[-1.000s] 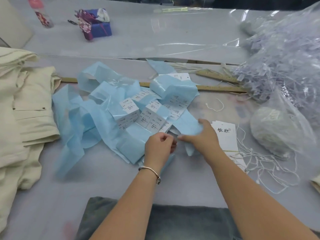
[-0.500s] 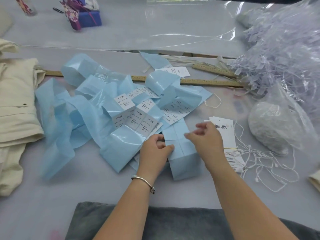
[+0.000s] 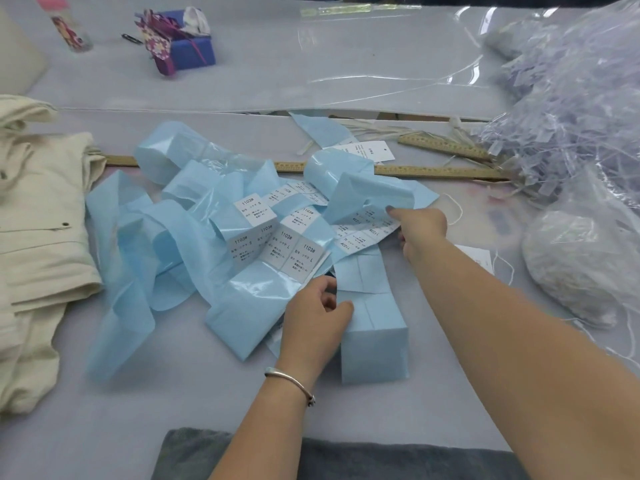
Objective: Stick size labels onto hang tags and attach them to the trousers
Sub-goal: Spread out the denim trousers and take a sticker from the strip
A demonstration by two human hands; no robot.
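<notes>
A tangle of light-blue backing strips [image 3: 180, 237] carrying white size labels [image 3: 294, 252] lies mid-table. My left hand [image 3: 317, 311] rests on the strip pile with its fingers curled at the edge of a folded blue strip [image 3: 372, 327]. My right hand [image 3: 417, 230] reaches forward and pinches a strip of white labels [image 3: 363, 233] at its right end. A white hang tag [image 3: 367, 150] lies behind the pile, and another hang tag [image 3: 479, 256] peeks out under my right forearm. Cream trousers [image 3: 38, 216] are heaped at the left.
Wooden rulers [image 3: 433, 171] lie across the table behind the strips. A clear bag of pale plastic fasteners [image 3: 575, 116] fills the right, with a bag of white string [image 3: 571, 265] in front. A blue box [image 3: 190, 50] and bottle [image 3: 69, 29] stand far left. Grey cloth [image 3: 194, 452] lies at the front edge.
My right hand has moved from in front of my left hand forward and right to the label strip and taken hold of it. My left hand stays on the pile.
</notes>
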